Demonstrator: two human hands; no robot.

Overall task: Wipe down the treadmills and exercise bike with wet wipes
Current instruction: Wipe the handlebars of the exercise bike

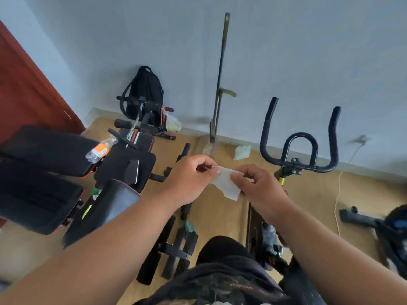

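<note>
Head view: left hand (187, 179) and right hand (256, 186) each pinch 1 white wet wipe (226, 183) between thumb and fingers, near the exercise bike handlebars (300, 148).

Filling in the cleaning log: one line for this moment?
stage: unfolding wipe | left hand: pinches wet wipe | right hand: pinches wipe | bike handlebars: untouched

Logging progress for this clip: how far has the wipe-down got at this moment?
Done: nothing can be confirmed as wiped; a crumpled wipe on the floor by the wall hints at earlier work. In hand: the left hand and right hand pinch a fresh wet wipe, spreading it between them. Left: the exercise bike handlebars ahead are untouched now; no treadmill is clearly in view.
</note>
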